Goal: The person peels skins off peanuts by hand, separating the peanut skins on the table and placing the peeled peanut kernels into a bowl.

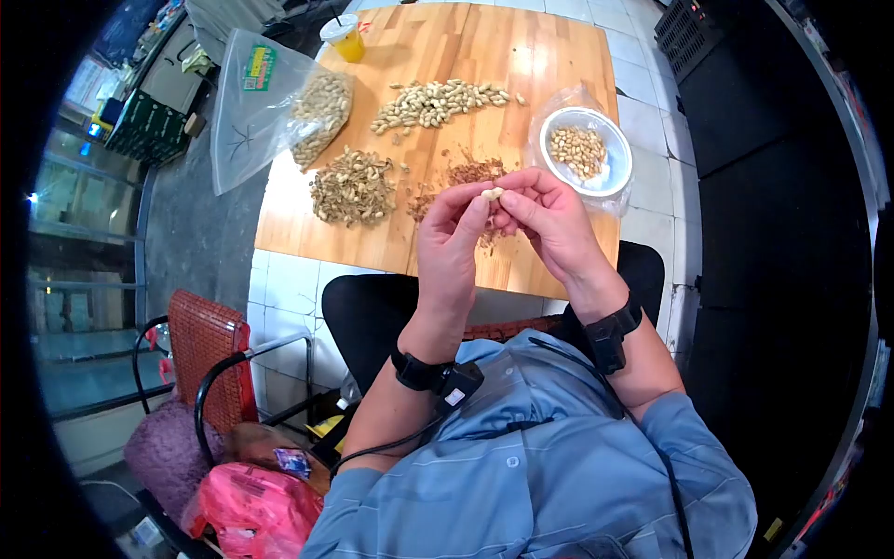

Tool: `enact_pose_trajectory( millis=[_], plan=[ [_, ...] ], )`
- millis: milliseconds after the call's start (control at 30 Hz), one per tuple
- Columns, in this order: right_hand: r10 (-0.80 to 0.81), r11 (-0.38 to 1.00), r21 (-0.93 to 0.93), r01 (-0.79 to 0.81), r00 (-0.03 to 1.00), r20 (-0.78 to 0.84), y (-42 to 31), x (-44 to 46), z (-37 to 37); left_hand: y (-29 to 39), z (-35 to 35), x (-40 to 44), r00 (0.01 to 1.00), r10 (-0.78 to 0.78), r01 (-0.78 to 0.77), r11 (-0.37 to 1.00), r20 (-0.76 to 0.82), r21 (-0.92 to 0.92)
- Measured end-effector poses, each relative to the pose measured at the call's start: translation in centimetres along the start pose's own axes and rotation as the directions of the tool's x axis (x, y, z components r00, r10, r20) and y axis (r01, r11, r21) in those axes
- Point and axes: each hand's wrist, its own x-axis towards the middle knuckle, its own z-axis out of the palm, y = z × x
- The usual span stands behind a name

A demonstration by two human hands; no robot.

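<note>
Between the fingertips of my left hand and my right hand is a small pale peanut, pinched from both sides. Both hands are closed on it, above the near part of the wooden table. Reddish-brown peanut skins lie scattered under and behind my fingers. Left of my hands sits a heap of cracked peanut shells. Farther back is a row of whole unshelled peanuts. A white bowl to the right holds shelled peanuts.
A clear plastic bag of peanuts lies over the table's left edge. A cup with yellow drink stands at the back left corner of the wooden table. At lower left are a red-backed chair and a pink bag.
</note>
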Motion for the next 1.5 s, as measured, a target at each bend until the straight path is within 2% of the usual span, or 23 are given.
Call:
enact_pose_trajectory(
  millis=[133, 333, 533, 733, 833, 1133, 1333, 1433, 1500],
  plan=[
    [-0.071, 0.996, -0.048, 0.070, 0.997, -0.019, 0.2, -0.6, 0.0, -0.1, -0.5, -0.9, 0.999, 0.032, -0.033, 0.996, 0.009, 0.079],
    [-0.123, 0.973, -0.195, 0.123, 0.992, 0.015, -0.2, -1.5, 0.6, 0.2, -1.0, -1.7, 1.000, 0.003, -0.005, 0.998, 0.025, 0.057],
    [-0.094, 0.963, -0.253, 0.091, 0.996, -0.001, 0.0, -2.1, 0.8, 0.5, -1.0, -2.3, 1.000, -0.005, 0.006, 0.993, -0.010, 0.120],
    [-0.110, 0.969, -0.220, 0.114, 0.994, 0.026, 0.2, -1.9, 0.9, 0.9, -0.3, -2.3, 0.999, 0.031, -0.028, 0.985, -0.019, 0.169],
    [-0.113, 0.973, -0.202, 0.112, 0.994, 0.004, 0.5, -1.8, 1.0, 0.5, -0.6, -2.1, 0.997, 0.074, -0.079, 0.975, 0.030, 0.209],
    [-0.076, 0.981, -0.176, 0.078, 0.997, 0.016, 1.4, -0.7, -0.4, -0.4, -1.3, -0.7, 0.998, -0.060, 0.055, 0.991, 0.038, 0.118],
    [-0.050, 0.974, -0.223, 0.049, 0.999, 0.004, 1.7, 0.1, 0.1, -1.1, -2.1, 0.2, 0.996, -0.087, 0.089, 0.987, -0.016, 0.133],
    [-0.155, 0.852, -0.503, 0.149, 0.987, 0.030, 1.7, 0.5, 0.6, -1.7, -2.7, 0.7, 0.994, -0.071, 0.087, 0.975, -0.080, 0.206],
    [-0.193, 0.804, -0.567, 0.181, 0.980, 0.039, 2.1, 1.0, 0.3, -1.7, -2.8, 1.1, 0.990, -0.104, 0.122, 0.971, -0.097, 0.207]
  ],
)
